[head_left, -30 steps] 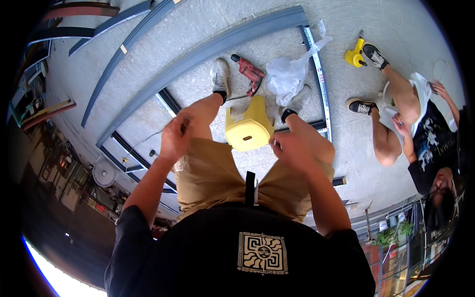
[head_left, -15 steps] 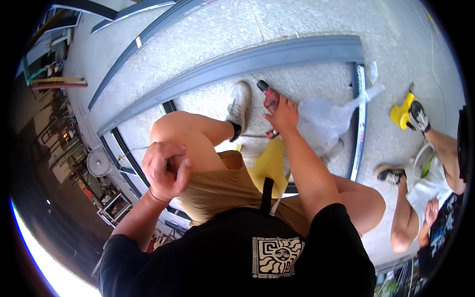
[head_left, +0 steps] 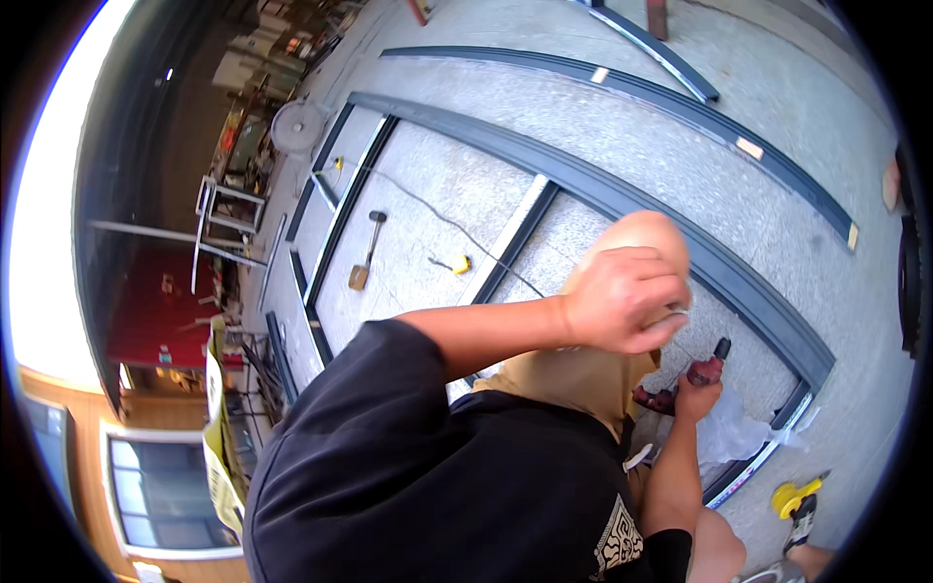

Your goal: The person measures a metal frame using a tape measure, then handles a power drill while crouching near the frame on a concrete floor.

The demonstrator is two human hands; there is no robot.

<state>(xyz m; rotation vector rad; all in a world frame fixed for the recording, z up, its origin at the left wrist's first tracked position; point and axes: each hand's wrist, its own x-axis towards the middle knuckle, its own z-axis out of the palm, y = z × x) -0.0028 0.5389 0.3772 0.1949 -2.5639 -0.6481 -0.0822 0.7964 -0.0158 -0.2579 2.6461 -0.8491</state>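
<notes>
My right hand (head_left: 698,396) is closed round a red cordless drill (head_left: 705,372) with a black chuck, low over the floor inside a dark grey metal frame (head_left: 486,136). Above my bent knee (head_left: 646,231), my left hand (head_left: 630,299) is closed with its fingers curled. A small pale spot shows at its fingertips; what they hold, if anything, I cannot make out. Clear plastic sheeting (head_left: 731,428) lies beside the drill hand, near the frame's right end.
Crossbars (head_left: 520,233) divide the frame. Between them lie a long-handled hammer (head_left: 375,233), a yellow tape measure (head_left: 460,264) and a dark cable (head_left: 437,216). Beyond is a loose grey bar (head_left: 680,115). A yellow power tool (head_left: 792,497) lies by another person's shoe (head_left: 803,520).
The view has swung left, showing more of the frame and the hammer. My left hand has curled tighter over the knee. The drill stays in my right hand, its chuck now pointing up and right.
</notes>
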